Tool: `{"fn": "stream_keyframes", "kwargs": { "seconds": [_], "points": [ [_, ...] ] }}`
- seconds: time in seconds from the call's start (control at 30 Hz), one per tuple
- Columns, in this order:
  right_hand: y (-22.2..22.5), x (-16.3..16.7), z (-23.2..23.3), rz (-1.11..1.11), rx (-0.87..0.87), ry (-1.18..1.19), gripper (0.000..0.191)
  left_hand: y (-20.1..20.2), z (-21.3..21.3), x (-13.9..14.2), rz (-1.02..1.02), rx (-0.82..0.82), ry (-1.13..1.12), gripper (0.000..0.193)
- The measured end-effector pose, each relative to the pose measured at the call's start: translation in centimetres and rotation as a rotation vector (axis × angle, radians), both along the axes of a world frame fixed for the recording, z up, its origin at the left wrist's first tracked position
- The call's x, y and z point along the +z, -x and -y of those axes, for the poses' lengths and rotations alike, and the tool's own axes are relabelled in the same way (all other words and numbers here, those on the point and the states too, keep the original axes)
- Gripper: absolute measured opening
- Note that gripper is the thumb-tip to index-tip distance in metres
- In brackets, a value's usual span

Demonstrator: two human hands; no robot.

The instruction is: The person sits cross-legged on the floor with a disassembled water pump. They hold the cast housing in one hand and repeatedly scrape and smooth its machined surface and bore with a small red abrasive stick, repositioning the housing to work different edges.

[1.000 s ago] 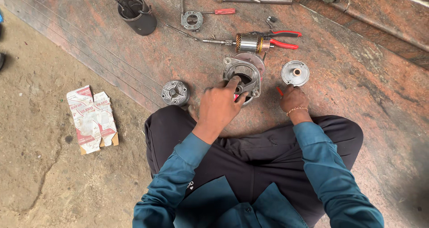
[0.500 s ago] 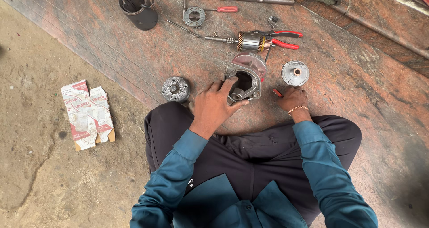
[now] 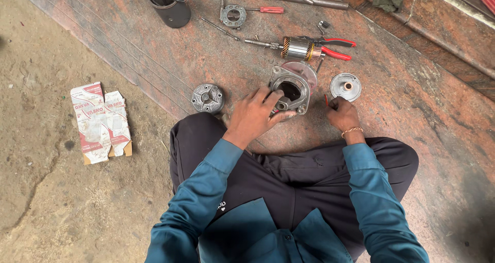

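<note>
I sit cross-legged on a reddish stone floor. My left hand (image 3: pixel 256 113) grips the near side of a grey metal motor housing (image 3: pixel 291 90), thumb and fingers around its rim. My right hand (image 3: pixel 341 112) rests on the floor to its right, fingers closed on a small red-handled tool (image 3: pixel 326 99). Just beyond that hand lies a round metal end cap (image 3: pixel 345 86). A ribbed round metal part (image 3: pixel 208 98) lies left of my left hand. A motor armature with copper windings (image 3: pixel 296 48) lies farther out.
Red-handled pliers (image 3: pixel 335 47) lie beside the armature. A black pot of tools (image 3: pixel 169 5), a metal ring part (image 3: pixel 233 15), a red screwdriver (image 3: pixel 263 9) and a metal rod (image 3: pixel 309 0) sit at the top. A flattened red-and-white carton (image 3: pixel 99 121) lies on the concrete at left.
My left hand has shifted from the housing's top to its near-left rim. My right hand has barely moved. The view has tilted slightly.
</note>
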State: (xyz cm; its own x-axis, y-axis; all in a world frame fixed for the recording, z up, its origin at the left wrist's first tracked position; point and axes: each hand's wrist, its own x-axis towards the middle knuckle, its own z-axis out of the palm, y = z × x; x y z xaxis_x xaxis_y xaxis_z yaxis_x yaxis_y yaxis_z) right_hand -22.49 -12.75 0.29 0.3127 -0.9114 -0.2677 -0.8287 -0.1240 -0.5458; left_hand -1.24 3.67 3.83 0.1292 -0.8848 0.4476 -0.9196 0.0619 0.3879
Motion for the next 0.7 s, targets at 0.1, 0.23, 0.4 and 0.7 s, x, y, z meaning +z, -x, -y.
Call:
{"fn": "stream_keyframes", "kwargs": {
  "seconds": [0.1, 0.23, 0.4, 0.7],
  "points": [
    [-0.2, 0.3, 0.0, 0.041, -0.038, -0.023, 0.026, 0.2, 0.9, 0.3, 0.025, 0.001, 0.051, 0.056],
    [-0.1, 0.5, -0.1, 0.067, -0.003, 0.039, 0.025, 0.5, 2.1, 0.9, 0.077, 0.010, 0.087, 0.058],
    [0.0, 0.4, 0.0, 0.172, 0.001, 0.089, 0.025, 0.7, 3.1, 1.5, -0.009, 0.044, 0.006, 0.057],
    [-0.2, 0.5, 0.2, 0.204, -0.016, 0.121, 0.029, 0.2, 4.6, -1.4, -0.286, -0.073, 0.069, 0.082]
  ]
}}
